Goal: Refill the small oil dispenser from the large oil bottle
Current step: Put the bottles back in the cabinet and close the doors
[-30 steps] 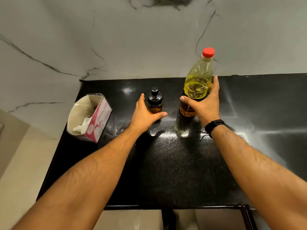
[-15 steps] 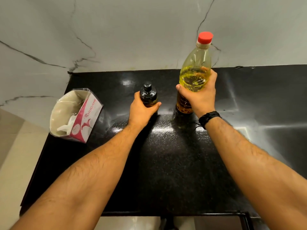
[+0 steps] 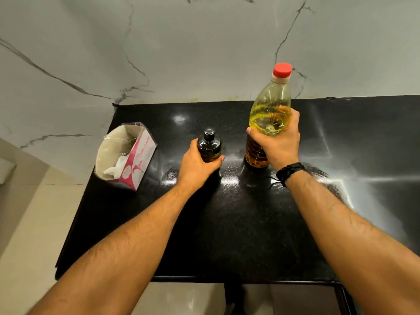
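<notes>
A small dark oil dispenser (image 3: pixel 209 144) with a black pump top stands on the black counter (image 3: pixel 227 223). My left hand (image 3: pixel 197 165) grips its lower body from the near side. To its right stands a large clear oil bottle (image 3: pixel 270 110) with a red cap (image 3: pixel 282 70), holding yellow oil. My right hand (image 3: pixel 278 142) wraps around the bottle's middle, thumb on the left side. The bottle's base looks to be on or just above the counter; which one is unclear.
An open pink and white tissue box (image 3: pixel 126 155) lies tilted at the counter's left end. A white marble wall (image 3: pixel 181 53) rises right behind the counter. The counter's front edge (image 3: pixel 227 279) runs below my forearms, with pale floor beyond the left edge.
Both hands went from open and reaching to closed around their objects: the left around the dispenser, the right around the big bottle. The camera view has shifted.
</notes>
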